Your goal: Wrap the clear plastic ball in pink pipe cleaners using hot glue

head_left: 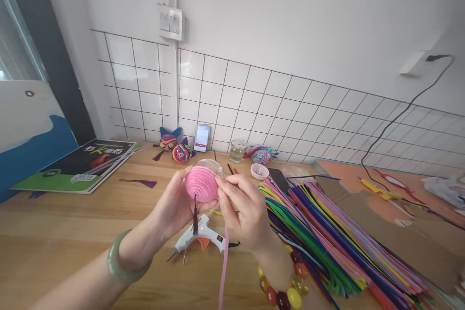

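Note:
Near the middle of the view, my left hand (pixel 173 203) is wrapped round a ball (pixel 202 184) covered in coiled pink strands, with clear plastic showing at its upper right. A dark tassel (pixel 195 218) hangs from the ball's front. The fingers of my right hand (pixel 242 203) are pinched at the ball's right edge on a pink pipe cleaner (pixel 224 269), whose loose length hangs down toward the bottom of the view. Below the ball lies a white glue gun (pixel 201 233) with a small red light, its nozzle pointing lower left.
Bundled coloured pipe cleaners (pixel 319 237) lie to the right, beside cardboard (pixel 410 247). At the back stand colourful figures (pixel 181 151), a phone (pixel 202 138), a glass jar (pixel 238 150) and a small pink bowl (pixel 259 171). A book (pixel 80 164) and purple tassel (pixel 143 182) lie left.

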### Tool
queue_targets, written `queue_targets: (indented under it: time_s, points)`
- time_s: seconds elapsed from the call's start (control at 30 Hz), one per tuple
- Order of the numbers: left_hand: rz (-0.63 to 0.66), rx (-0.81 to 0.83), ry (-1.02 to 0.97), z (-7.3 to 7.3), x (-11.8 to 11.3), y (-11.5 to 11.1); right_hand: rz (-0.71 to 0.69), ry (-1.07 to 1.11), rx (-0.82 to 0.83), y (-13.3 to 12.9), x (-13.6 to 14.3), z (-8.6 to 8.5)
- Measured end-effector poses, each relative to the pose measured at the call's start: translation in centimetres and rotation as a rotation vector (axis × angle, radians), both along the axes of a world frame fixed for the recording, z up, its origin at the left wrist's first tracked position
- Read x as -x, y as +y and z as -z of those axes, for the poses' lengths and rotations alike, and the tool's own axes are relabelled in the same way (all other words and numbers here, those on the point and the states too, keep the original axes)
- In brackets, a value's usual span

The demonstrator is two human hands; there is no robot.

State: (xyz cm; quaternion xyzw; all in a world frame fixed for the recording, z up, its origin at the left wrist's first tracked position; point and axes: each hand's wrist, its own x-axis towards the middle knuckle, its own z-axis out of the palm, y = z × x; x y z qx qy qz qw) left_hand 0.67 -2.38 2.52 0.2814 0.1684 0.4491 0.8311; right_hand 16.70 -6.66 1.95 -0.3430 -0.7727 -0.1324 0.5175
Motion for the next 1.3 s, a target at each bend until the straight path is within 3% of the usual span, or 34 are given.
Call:
queue_targets:
  time_s: [0.53, 0.8, 1.3]
  points:
    - [0.021, 0.087, 0.029, -0.2, -0.2, -0.2, 0.016, -0.014, 0.029, 0.6, -0.3, 0.5]
    - [0.026, 0.015, 0.096, 0.1, -0.2, 0.1, 0.017, 0.001, 0.043, 1.1, -0.4, 0.7]
    - [-0.117, -0.071, 0.134, 0.1, -0.5, 0.0, 0.019, 0.053, 0.042, 1.5, -0.2, 1.0]
